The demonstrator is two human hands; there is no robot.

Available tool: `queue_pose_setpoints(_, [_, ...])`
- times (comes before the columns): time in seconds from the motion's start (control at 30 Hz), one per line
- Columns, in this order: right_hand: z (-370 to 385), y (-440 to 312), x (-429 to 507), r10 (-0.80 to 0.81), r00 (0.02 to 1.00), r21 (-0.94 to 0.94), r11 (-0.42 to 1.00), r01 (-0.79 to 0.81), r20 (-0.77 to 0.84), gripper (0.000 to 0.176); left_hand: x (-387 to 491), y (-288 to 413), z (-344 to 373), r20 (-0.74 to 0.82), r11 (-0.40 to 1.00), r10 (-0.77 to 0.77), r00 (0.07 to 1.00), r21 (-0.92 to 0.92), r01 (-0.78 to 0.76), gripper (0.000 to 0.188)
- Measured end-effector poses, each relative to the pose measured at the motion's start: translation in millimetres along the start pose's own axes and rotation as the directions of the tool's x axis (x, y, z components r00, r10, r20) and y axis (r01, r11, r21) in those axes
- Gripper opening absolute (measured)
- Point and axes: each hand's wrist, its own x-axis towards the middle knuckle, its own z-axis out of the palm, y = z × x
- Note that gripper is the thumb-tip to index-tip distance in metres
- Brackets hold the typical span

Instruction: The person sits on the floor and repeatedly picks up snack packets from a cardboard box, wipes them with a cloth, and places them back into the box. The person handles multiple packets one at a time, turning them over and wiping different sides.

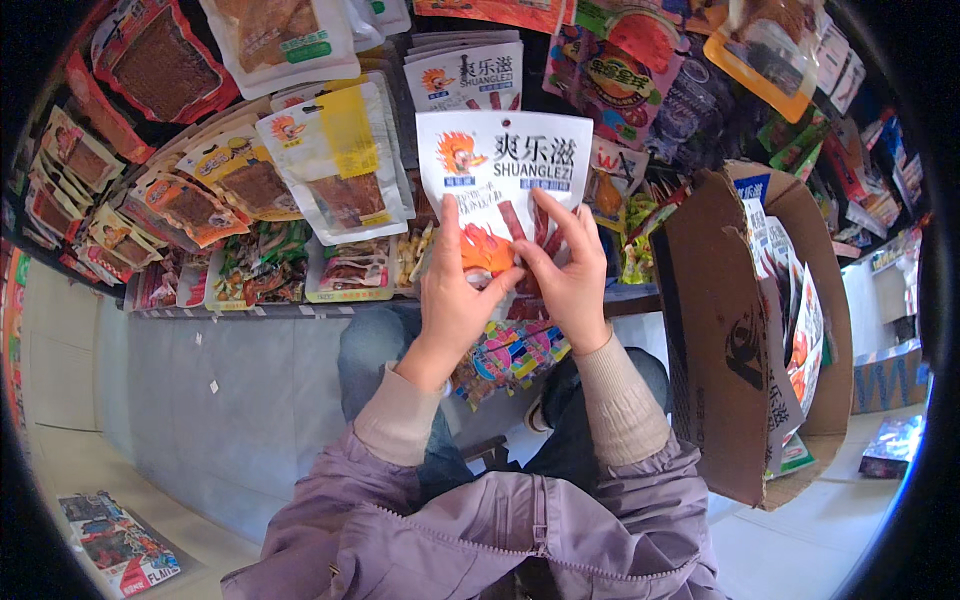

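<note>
A white snack pouch with a flame picture and meat sticks printed on it is held upright in front of the shelf. My left hand has its fingers on the pouch's left part, and my right hand grips its right part; the thumbs come close together over the front. Behind the pouch's top, similar white pouches hang in a row. A silver pouch with a yellow panel hangs to the left. Below my hands, a colourful candy bag shows between the knees.
An open cardboard box with more white pouches stands at the right. Low bins of wrapped snacks line the shelf's front edge. A printed package lies on the floor at lower left. Pink pouches hang at upper right.
</note>
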Motion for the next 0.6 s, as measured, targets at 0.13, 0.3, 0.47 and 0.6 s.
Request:
queue_pose_setpoints(0.13, [21.5,2.7,39.9,-0.145,0.987,0.015,0.989,0.147,-0.065,0.056,33.6,-11.2,-6.8,-0.021,0.992,-0.097,0.995,-0.084,0.095,0.110])
queue_pose_setpoints(0.3, [39.0,15.1,56.2,-0.119,0.992,-0.011,0.993,0.119,-0.037,0.069,51.0,-26.4,-9.8,-0.092,0.999,0.042,0.995,-0.017,-0.044,0.109])
queue_pose_setpoints(0.47, [49.4,25.9,61.3,-0.131,0.991,-0.041,0.991,0.129,-0.035,0.081,54.4,-35.1,-11.5,-0.108,0.999,-0.033,0.994,-0.044,0.028,0.109])
queue_pose_setpoints(0.6, [52.2,28.9,63.7,-0.074,0.997,-0.020,0.997,0.074,-0.023,0.081,59.8,-36.2,-12.4,-0.069,0.996,-0.085,0.994,-0.046,0.082,0.109])
